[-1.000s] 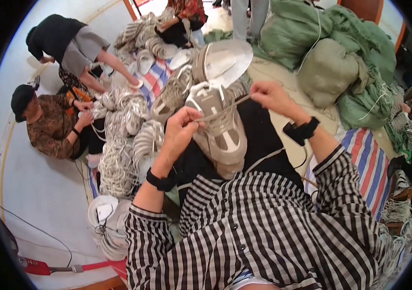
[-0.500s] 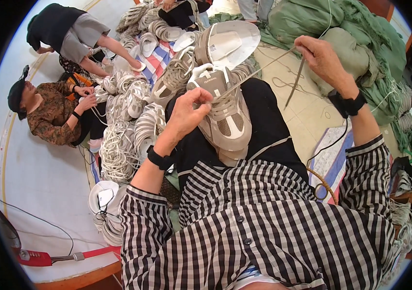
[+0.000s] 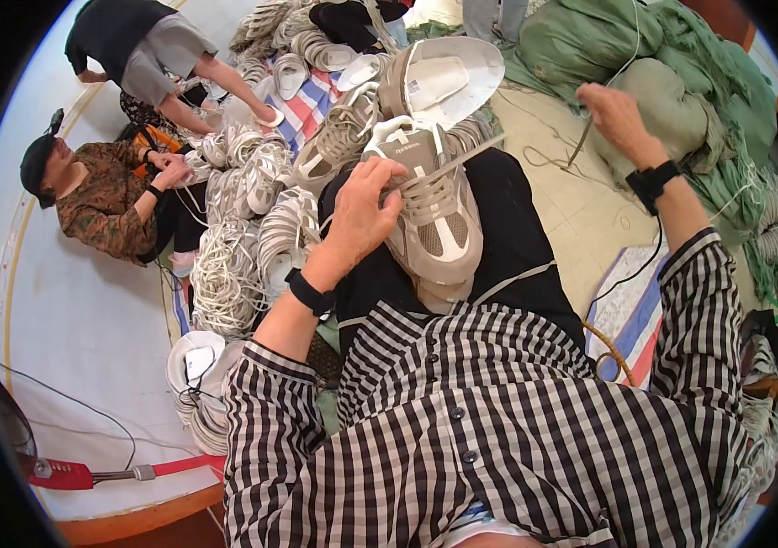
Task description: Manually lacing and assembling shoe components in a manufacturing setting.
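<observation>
A grey-and-beige sneaker [image 3: 444, 239] sits across my thighs, toe toward me, with flat laces threaded over part of its front. My left hand [image 3: 363, 212] is closed at its left side, fingertips at the eyelet edge beside the tongue [image 3: 404, 151]. A pale flat shoelace [image 3: 473, 153] stretches from the sneaker up to the right; I cannot make out whether it runs unbroken to my right hand. Raised at the upper right, my right hand [image 3: 619, 121] is pinched shut, and a length of lace hangs below its fingers.
Beyond the sneaker lies a shoe upper with a wide white opening [image 3: 444, 80]. Stacked shoe uppers [image 3: 290, 233] and a heap of white laces [image 3: 224, 279] lie at left, near a seated co-worker [image 3: 105, 196]. Another person [image 3: 147, 55] bends over behind. Green sacks [image 3: 590, 41] stand at right.
My right hand has moved slightly right and down. The lace near the sneaker sits lower. The fingers of my left hand have shifted up along the sneaker's edge, and the whole view has shifted slightly.
</observation>
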A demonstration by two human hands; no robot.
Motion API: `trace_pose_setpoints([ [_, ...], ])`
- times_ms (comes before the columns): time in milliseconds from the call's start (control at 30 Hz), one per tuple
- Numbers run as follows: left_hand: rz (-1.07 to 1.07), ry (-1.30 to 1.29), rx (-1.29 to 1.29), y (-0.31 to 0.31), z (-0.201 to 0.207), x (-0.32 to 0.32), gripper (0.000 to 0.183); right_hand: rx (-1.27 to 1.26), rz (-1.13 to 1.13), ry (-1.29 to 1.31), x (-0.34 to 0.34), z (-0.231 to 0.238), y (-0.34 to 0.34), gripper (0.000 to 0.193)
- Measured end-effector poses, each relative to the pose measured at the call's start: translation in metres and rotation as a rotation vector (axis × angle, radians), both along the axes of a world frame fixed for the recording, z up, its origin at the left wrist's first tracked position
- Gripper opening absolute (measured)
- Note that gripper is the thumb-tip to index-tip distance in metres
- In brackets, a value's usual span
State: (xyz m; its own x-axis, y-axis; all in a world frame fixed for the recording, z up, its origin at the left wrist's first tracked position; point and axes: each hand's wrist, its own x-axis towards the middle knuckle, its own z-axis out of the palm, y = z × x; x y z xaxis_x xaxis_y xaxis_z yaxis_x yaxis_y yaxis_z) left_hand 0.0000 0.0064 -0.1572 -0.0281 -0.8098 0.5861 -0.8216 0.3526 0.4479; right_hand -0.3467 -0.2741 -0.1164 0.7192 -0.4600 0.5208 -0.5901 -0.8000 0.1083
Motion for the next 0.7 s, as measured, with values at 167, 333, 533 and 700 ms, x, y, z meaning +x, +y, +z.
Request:
trace_pose_setpoints([
  [167, 0.189, 0.065, 0.002, 0.012, 0.001, -0.005, 0.023, 0.396, 0.188, -0.247, 0.033, -0.033, 0.048, 0.044],
  [333, 0.247, 0.065, 0.196, 0.026, -0.013, 0.015, 0.021, 0.311, 0.508, -0.207, 0.112, -0.018, 0.152, 0.025],
  [533, 0.158, 0.063, 0.15, 0.018, -0.024, 0.018, 0.013, 0.196, 0.449, -0.122, 0.149, -0.034, 0.168, 0.025],
  [700, 0.234, 0.187, 0.106, 0.026, -0.019, 0.02, 0.01, 0.292, 0.289, -0.188, 0.138, -0.042, 0.163, 0.025],
])
